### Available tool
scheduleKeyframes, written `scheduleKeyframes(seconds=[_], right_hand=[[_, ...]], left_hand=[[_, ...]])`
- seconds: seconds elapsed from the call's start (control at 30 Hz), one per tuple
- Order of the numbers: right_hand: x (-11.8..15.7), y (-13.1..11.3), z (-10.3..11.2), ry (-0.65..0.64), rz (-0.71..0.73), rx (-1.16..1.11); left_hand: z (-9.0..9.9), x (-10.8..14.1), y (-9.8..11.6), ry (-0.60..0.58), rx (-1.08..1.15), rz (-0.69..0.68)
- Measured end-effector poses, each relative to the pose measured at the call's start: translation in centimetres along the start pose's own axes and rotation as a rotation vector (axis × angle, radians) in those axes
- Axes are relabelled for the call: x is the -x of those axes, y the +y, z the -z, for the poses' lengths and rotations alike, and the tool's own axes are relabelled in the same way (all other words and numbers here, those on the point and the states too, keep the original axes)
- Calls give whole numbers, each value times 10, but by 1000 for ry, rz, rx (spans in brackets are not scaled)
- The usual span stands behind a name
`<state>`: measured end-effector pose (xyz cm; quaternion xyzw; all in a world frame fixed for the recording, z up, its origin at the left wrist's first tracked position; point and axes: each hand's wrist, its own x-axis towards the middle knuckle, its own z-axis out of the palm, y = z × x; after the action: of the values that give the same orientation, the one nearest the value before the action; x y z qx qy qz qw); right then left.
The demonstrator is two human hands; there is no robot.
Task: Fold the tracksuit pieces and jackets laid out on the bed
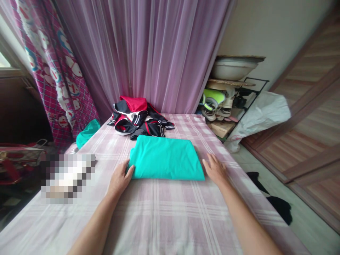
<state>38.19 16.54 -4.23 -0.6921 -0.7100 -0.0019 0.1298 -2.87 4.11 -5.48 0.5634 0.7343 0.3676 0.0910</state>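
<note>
A turquoise cloth (166,158), folded into a flat, roughly rectangular bundle, lies on the pink and white checked cover (164,219). At its left edge is my left hand (121,176), thumb and fingers apart, the thumb against the cloth's near left corner and the fingertips by its side. My right hand (215,169) rests on the cover just right of the bundle, fingers spread, holding nothing. Behind the bundle sits a crumpled heap of dark and red clothing (140,118) with white stripes.
Purple curtains (159,53) hang behind the far edge. Another turquoise cloth (89,132) lies at the left edge, near a pixelated area. On the right stand a rack with shoes (223,112), a basin (233,68), a white bag (265,111) and wooden doors (313,134).
</note>
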Motion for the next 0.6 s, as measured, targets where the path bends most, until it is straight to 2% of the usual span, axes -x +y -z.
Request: scheduleKeyframes(seconds=[0.1, 0.23, 0.3, 0.4, 0.5, 0.6], right_hand=[[10, -27, 9, 14, 33, -150], [20, -57, 19, -174, -69, -208], [24, -63, 20, -204, -88, -197], [26, -65, 16, -164, -97, -166], [25, -68, 14, -61, -84, -117], [23, -83, 22, 96, 19, -103]], left_hand=[[3, 0, 5, 12, 24, 21], [8, 2, 10, 27, 16, 61], [10, 3, 12, 23, 6, 86], [11, 5, 11, 19, 20, 96], [9, 5, 9, 20, 59, 109], [4, 5, 6, 79, 69, 14]])
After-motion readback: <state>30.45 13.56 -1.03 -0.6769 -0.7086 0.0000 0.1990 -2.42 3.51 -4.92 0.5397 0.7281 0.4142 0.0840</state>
